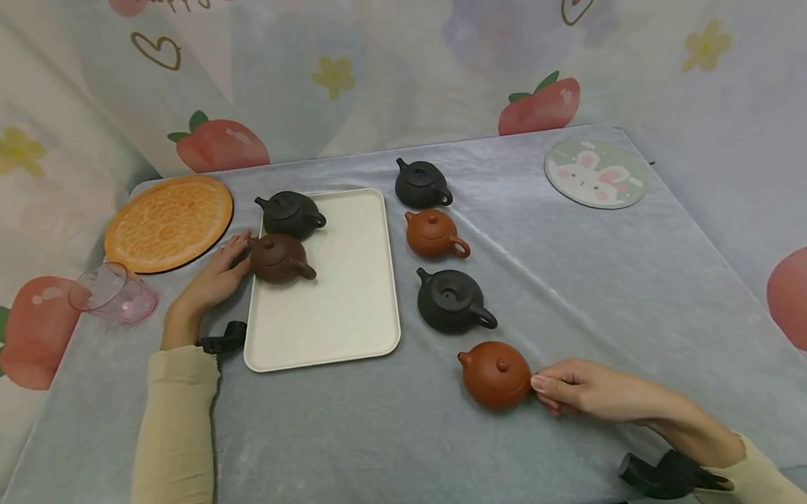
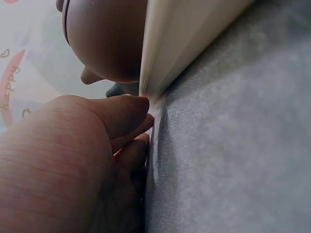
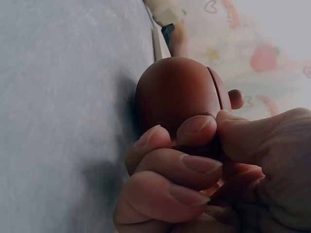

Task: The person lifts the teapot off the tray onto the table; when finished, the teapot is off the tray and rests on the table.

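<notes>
Here: grey velvety cloth [image 1: 581, 289] covers table. Smooth cream rectangular tray [image 1: 352, 314] on it, holding matte black teapot [image 1: 290, 214] and round dark-brown teapot [image 1: 278, 258]. Left hand [image 1: 212, 283] rests at tray's left edge, fingers loosely extended, tips against dark-brown teapot. Right hand [image 1: 585, 389] pinches handle side of smooth reddish clay teapot [image 1: 495, 374], standing on cloth, right of tray, nearest front edge.

An orange round mat [image 1: 168, 222] lies at the far left of the grey tabletop [image 1: 581, 289], a tipped pink cup [image 1: 113, 293] nearer. A rabbit coaster [image 1: 595, 173] lies far right. Fruit-printed curtains [image 1: 368, 65] hang behind.
</notes>
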The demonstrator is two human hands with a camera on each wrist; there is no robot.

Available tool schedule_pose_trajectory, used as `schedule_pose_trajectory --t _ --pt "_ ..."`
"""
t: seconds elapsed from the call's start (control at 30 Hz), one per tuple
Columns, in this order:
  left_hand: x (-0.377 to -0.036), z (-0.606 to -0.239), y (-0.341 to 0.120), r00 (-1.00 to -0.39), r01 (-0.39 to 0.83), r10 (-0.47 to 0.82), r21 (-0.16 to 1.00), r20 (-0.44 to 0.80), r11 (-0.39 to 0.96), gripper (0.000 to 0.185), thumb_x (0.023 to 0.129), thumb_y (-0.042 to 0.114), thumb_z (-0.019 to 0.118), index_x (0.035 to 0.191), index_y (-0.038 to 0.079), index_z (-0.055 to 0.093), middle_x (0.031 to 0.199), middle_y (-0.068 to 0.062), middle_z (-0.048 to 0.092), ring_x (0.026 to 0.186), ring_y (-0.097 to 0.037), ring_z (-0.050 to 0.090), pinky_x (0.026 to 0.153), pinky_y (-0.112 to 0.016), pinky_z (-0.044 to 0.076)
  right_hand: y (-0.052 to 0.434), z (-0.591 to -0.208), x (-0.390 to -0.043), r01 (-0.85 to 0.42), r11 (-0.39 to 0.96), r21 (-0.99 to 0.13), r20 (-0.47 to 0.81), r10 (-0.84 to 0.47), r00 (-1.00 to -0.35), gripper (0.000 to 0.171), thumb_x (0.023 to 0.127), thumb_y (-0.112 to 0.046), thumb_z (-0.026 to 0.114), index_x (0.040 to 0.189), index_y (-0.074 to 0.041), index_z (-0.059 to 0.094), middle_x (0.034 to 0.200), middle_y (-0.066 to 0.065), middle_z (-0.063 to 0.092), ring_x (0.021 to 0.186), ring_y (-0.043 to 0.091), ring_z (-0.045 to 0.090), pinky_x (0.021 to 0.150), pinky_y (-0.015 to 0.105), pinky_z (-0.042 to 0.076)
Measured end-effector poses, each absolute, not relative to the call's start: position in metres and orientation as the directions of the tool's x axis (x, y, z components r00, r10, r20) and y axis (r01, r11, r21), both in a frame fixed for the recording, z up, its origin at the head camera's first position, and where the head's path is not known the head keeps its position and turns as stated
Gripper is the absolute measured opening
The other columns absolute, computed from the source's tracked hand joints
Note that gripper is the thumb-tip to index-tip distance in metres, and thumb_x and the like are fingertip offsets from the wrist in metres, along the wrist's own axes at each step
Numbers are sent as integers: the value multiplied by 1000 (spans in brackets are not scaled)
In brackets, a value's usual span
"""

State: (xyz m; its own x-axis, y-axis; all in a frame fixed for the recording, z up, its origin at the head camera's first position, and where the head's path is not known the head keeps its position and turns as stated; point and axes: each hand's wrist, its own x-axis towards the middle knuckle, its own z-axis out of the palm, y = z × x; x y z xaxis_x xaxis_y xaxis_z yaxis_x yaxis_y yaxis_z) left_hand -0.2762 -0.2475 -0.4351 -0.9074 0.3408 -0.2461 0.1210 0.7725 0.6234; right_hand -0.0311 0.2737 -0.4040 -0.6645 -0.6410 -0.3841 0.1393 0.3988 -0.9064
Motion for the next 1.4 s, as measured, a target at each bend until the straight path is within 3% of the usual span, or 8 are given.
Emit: schedule_pose_trajectory --t 0.3,0.63,1.4 --pt "-276 -434 -246 -905 129 349 625 -242 770 63 106 36 32 157 6 8 163 -17 -3 150 -35 -10 121 -55 -5 286 -406 -29 159 400 -902 -395 -621 -677 43 108 -22 36 77 4 52 66 27 36 50 6 31 44 37 29" --pt "-275 -436 -248 -909 128 345 631 -235 765 63 106 36 32 157 7 9 164 -17 -2 150 -35 -9 120 -57 -4 300 -406 -26 207 380 -902 -412 -610 -677 43 108 -21 33 80 7 50 67 27 32 48 26 24 45 39 28" --pt "-276 -436 -248 -904 133 355 634 -237 762 62 106 34 32 157 5 10 163 -18 -1 150 -36 -9 121 -52 -7 334 -400 -32 245 359 -901 -419 -566 -710 45 109 -19 26 83 11 47 65 23 24 52 25 20 49 39 25"
